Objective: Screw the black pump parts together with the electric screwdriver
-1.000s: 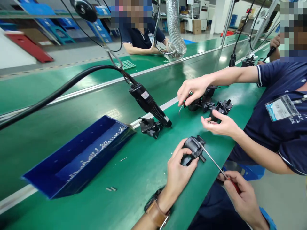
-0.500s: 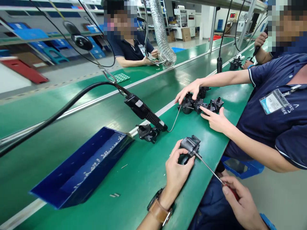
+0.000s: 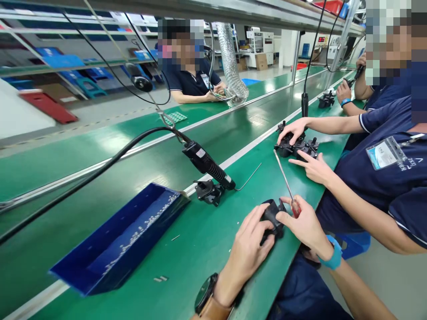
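My left hand is wrapped round a small black plastic part that rests on the green bench. My right hand touches the same part from the right and grips a red-handled screwdriver, whose thin shaft points up and away from the part. An electric screwdriver on a black cable hangs just beyond, its tip beside another black part.
A blue tray with several small screws lies at the left. A bent metal rod lies near the white belt edge. A neighbour's hands rest on a cluster of black parts. Other people work farther along and across the line.
My right hand has come forward from the bench edge to the black part, swinging the screwdriver shaft off the part and up. The neighbour's hands shifted onto their cluster of parts.
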The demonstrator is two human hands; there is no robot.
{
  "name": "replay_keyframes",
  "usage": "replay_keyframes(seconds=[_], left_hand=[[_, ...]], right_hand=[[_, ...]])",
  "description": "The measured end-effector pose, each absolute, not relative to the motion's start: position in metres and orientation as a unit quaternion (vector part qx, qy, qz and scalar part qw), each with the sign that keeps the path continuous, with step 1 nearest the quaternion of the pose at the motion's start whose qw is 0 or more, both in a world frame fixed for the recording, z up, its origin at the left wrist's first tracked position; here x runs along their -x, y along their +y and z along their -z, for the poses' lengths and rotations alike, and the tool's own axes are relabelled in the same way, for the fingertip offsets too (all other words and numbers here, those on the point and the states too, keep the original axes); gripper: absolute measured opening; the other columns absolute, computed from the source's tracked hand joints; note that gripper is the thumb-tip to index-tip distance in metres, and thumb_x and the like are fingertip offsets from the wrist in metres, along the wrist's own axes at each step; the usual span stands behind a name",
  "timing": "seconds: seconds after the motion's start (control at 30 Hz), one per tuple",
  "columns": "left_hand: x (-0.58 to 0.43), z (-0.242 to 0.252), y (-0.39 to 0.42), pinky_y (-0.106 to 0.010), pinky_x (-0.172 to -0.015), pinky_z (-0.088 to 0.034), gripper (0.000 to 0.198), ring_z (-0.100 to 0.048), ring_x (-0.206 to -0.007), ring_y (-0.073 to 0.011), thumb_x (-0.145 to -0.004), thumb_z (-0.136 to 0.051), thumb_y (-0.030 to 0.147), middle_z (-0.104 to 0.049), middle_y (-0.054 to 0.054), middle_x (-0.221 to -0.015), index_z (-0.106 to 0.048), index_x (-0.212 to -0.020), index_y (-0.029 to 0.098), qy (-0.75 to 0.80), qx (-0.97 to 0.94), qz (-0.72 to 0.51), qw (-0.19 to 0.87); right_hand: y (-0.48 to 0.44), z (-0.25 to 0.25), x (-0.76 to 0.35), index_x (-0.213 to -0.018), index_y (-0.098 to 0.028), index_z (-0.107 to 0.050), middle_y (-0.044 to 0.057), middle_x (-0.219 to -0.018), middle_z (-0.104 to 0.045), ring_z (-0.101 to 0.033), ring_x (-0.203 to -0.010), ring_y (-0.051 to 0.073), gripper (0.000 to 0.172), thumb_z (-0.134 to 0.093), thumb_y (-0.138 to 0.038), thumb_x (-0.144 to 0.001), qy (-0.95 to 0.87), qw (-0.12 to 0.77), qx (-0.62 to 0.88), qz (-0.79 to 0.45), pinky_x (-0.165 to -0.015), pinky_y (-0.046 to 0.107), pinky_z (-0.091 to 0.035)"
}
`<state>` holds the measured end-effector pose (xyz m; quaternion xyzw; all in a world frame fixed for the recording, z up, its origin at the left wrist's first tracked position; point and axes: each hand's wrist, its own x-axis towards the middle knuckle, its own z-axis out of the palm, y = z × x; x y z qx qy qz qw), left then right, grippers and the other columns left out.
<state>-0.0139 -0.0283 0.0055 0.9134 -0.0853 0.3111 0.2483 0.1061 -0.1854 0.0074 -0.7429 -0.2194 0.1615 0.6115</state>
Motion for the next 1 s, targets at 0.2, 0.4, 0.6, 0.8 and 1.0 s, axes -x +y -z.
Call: replay_keyframes(seconds=[0.2, 0.4, 0.6, 0.8, 1.0], left_hand=[[0.018, -0.01, -0.028, -0.05, -0.113, -0.052, 0.032, -0.054, -0.143, -0.0306, -0.089, -0.063, 0.008, -0.058, -0.02, -0.15, -0.058, -0.117, 0.021, -0.091, -0.917, -0.297, 0.252], [0.02, -0.029, -0.029, -0.058, -0.109, -0.051, 0.07, -0.051, -0.144, -0.0354, -0.089, -0.07, 0.037, -0.042, -0.023, -0.16, -0.035, -0.149, 0.023, 0.121, -0.797, -0.19, 0.56], [0.015, -0.035, -0.034, -0.03, -0.075, -0.058, 0.045, -0.074, -0.095, -0.0199, -0.087, -0.071, 0.037, -0.07, -0.008, -0.11, -0.058, -0.127, 0.021, 0.216, -0.512, 0.023, 0.831], [0.012, -0.031, -0.031, -0.021, -0.059, -0.053, 0.029, -0.07, -0.069, -0.0113, -0.076, -0.076, 0.022, -0.064, 0.002, -0.087, -0.062, -0.102, 0.019, 0.241, -0.444, 0.041, 0.862], [0.01, -0.032, -0.028, -0.019, -0.047, -0.052, 0.03, -0.069, -0.06, -0.0125, -0.065, -0.076, 0.011, -0.06, 0.004, -0.072, -0.06, -0.089, 0.017, 0.289, -0.387, 0.051, 0.874]], right_hand=[[-0.172, -0.01, -0.104, -0.088, -0.021, -0.056, -0.003, -0.079, -0.056, -0.05, -0.071, 0.015, 0.05, -0.079, -0.064, -0.077, -0.249, 0.645, 0.693, -0.206, -0.066, 0.029, -0.047], [-0.165, -0.02, -0.106, -0.095, -0.021, -0.056, 0.0, -0.085, -0.06, -0.054, -0.075, 0.017, 0.057, -0.079, -0.07, -0.074, -0.254, 0.667, 0.671, -0.199, -0.068, 0.03, -0.05], [-0.161, -0.021, -0.108, -0.099, -0.022, -0.057, -0.001, -0.082, -0.06, -0.053, -0.072, 0.016, 0.054, -0.079, -0.066, -0.076, -0.286, 0.648, 0.673, -0.212, -0.064, 0.028, -0.047], [-0.156, -0.022, -0.11, -0.091, -0.022, -0.057, -0.006, -0.072, -0.049, -0.041, -0.065, 0.013, 0.05, -0.084, -0.061, -0.074, -0.316, 0.61, 0.69, -0.228, -0.059, 0.027, -0.039], [-0.153, -0.022, -0.116, -0.091, -0.022, -0.054, -0.009, -0.069, -0.037, -0.029, -0.064, 0.012, 0.051, -0.084, -0.06, -0.075, -0.335, 0.572, 0.705, -0.254, -0.055, 0.026, -0.029]])
